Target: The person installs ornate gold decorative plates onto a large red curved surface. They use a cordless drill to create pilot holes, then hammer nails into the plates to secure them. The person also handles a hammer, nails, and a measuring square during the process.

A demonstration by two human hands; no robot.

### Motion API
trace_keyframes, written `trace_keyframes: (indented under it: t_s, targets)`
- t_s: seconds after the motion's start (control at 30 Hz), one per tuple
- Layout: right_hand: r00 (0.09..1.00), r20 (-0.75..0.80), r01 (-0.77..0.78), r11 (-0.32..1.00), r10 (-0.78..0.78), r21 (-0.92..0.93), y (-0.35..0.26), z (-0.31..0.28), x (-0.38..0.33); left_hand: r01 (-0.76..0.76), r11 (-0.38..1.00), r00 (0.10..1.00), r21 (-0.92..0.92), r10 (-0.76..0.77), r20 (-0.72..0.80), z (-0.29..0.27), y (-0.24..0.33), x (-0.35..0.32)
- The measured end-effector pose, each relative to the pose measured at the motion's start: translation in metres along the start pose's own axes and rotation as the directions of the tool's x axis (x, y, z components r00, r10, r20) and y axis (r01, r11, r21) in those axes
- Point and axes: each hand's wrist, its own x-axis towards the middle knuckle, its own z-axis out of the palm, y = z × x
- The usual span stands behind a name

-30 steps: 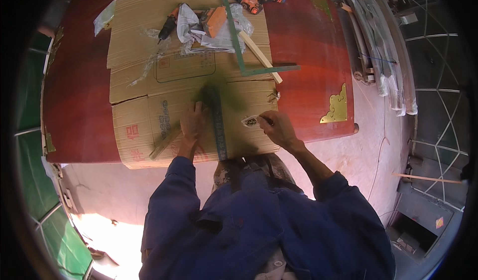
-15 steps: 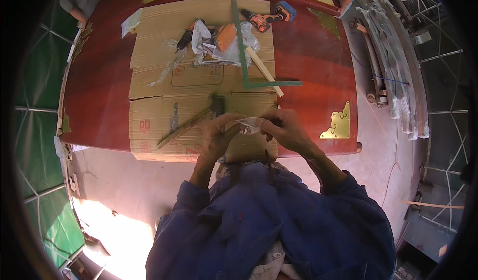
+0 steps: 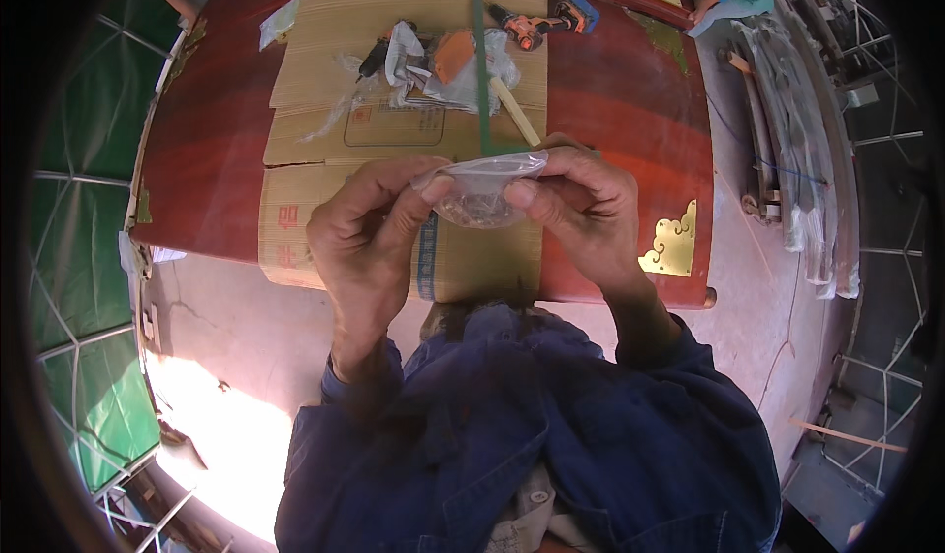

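A small clear plastic bag [image 3: 482,191] is stretched between my two hands above the near part of the cardboard. Small contents show in its lower part, too blurred to name. My left hand [image 3: 369,214] pinches the bag's left upper corner between thumb and fingers. On the other side my right hand [image 3: 583,207] grips the right upper corner the same way. Beneath them lies a flattened cardboard sheet [image 3: 315,71] on a red lacquered panel [image 3: 620,150]. The hammer seen earlier is hidden behind my hands.
An orange cordless drill [image 3: 532,30], a black-handled tool [image 3: 374,59], crumpled plastic wrap [image 3: 502,66], a green square [image 3: 480,51] and a wooden strip [image 3: 516,112] lie farther back. A brass corner plate [image 3: 671,242] sits at right. Two other people stand at the far corners.
Both hands have come up closer to the camera and moved apart, spreading the bag between them. The left hand now covers where the hammer lay.
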Motion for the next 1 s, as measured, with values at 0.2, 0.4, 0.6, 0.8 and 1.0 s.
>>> trace_keyframes:
  t_s: [0.2, 0.4, 0.6, 0.8, 1.0]
  targets:
    - [1.0, -0.011, -0.007, 1.0, 0.007, 0.008, -0.019, 0.0, 0.013, -0.039, 0.998, 0.999, 0.042, 0.04, -0.015, 0.007, 0.011, 0.008]
    - [0.999, -0.028, 0.038, 0.998, -0.039, -0.051, -0.023, 0.0, 0.019, -0.089, 0.994, 0.996, 0.061, 0.09, -0.02, 0.009, 0.02, 0.015]
    - [0.996, -0.052, 0.065, 0.998, -0.065, -0.005, -0.03, 0.002, 0.026, -0.101, 0.995, 0.995, -0.002, 0.101, -0.011, 0.013, 0.02, 0.02]
    - [0.987, 0.048, 0.158, 0.973, -0.152, -0.169, -0.039, 0.004, 0.039, -0.137, 0.989, 0.989, 0.048, 0.134, 0.061, 0.011, 0.02, 0.026]
    - [0.98, 0.111, 0.195, 0.916, -0.166, -0.351, -0.043, 0.004, 0.039, -0.208, 0.976, 0.966, 0.06, 0.195, 0.172, 0.007, 0.009, 0.03]
